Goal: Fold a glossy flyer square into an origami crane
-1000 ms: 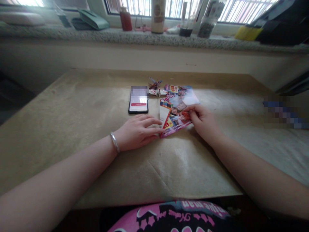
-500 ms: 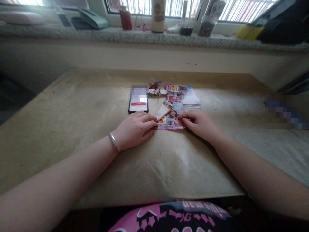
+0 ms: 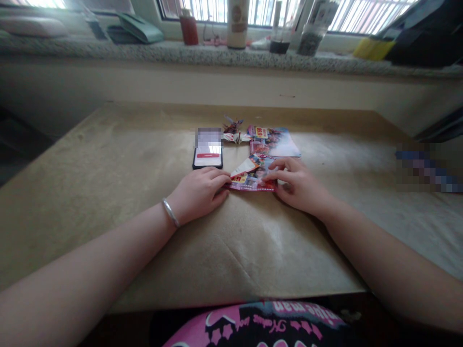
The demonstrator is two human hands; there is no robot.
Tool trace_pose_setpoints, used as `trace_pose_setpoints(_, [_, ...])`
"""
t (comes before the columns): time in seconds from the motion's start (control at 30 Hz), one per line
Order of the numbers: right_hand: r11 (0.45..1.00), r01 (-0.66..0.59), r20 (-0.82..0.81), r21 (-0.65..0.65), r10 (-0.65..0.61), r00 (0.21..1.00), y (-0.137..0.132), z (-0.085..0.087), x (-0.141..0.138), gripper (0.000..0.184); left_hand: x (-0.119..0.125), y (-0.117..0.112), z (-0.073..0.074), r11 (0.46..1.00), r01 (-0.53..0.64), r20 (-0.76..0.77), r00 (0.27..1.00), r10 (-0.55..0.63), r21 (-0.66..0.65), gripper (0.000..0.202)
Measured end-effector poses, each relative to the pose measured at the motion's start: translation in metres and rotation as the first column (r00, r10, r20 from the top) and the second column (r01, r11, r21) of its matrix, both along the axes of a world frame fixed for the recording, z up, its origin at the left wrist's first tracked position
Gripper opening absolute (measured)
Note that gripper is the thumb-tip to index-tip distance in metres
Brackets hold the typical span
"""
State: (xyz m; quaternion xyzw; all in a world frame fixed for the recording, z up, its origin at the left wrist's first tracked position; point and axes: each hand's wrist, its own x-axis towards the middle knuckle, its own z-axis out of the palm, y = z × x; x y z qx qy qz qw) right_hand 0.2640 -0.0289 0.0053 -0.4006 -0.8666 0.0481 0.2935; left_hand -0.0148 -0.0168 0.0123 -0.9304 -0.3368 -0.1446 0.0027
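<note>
A colourful printed leaflet (image 3: 249, 184) lies between my hands, its upper left corner folded over so that a white flap (image 3: 244, 167) shows. My left hand (image 3: 202, 193), with a silver bracelet at the wrist, pinches the leaflet's left edge between fingers and thumb. On the right side, my right hand (image 3: 298, 185) grips the sheet, fingers on top and thumb at the near edge. A phone (image 3: 208, 156) with a lit screen lies just beyond my left hand. Beyond the leaflet are a stack of similar leaflets (image 3: 277, 144) and small folded paper pieces (image 3: 236, 131).
A brown cover lies over the table (image 3: 162, 270). Behind it, a stone windowsill (image 3: 202, 54) carries a red bottle (image 3: 188, 30), a tall pale canister (image 3: 237, 24), jars and a dark bag (image 3: 427, 36). A blurred-out item (image 3: 428, 168) is at the table's right.
My right hand has shifted its grip, fingers further over the leaflet. The leaflet's near edge is raised slightly and has moved a little left and away from me. The left hand has drawn slightly left.
</note>
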Motion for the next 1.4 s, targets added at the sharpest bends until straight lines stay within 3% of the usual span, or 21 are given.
trace_pose_setpoints(0.37, [0.998, 0.054, 0.124, -0.009, -0.053, 0.991, -0.002, 0.008, -0.003, 0.018, 0.001, 0.002, 0.001, 0.999, 0.034, 0.009, 0.999, -0.034, 0.006, 0.029])
trace_pose_setpoints(0.63, [0.992, -0.128, 0.040, -0.018, 0.129, 0.991, -0.002, 0.005, -0.007, 0.016, 0.001, 0.001, 0.000, 0.997, 0.074, -0.037, 0.996, -0.076, -0.034, 0.039])
trace_pose_setpoints(0.73, [0.981, -0.168, 0.002, -0.094, 0.169, 0.986, -0.004, 0.005, -0.010, 0.014, 0.000, 0.001, 0.000, 0.991, 0.110, -0.051, 0.992, -0.114, -0.074, 0.042])
trace_pose_setpoints(0.87, [0.960, -0.112, 0.038, -0.256, 0.126, 0.991, -0.007, 0.009, -0.010, 0.010, 0.000, 0.002, 0.000, 0.984, 0.142, -0.065, 0.987, -0.149, -0.105, 0.044])
trace_pose_setpoints(1.0, [0.945, -0.047, 0.068, -0.324, 0.073, 0.995, -0.008, 0.015, -0.006, 0.034, -0.001, 0.001, -0.001, 0.975, 0.185, -0.087, 0.977, -0.196, -0.120, 0.047])
trace_pose_setpoints(1.17, [0.941, -0.006, 0.078, -0.337, 0.034, 0.996, -0.009, 0.018, -0.001, 0.038, -0.001, 0.001, -0.003, 0.958, 0.258, -0.083, 0.960, -0.269, -0.124, 0.049])
trace_pose_setpoints(1.4, [0.965, -0.009, 0.148, -0.262, 0.049, 0.988, -0.015, 0.020, -0.001, 0.033, 0.002, 0.001, -0.001, 0.932, 0.356, 0.010, 0.934, -0.356, -0.072, 0.037])
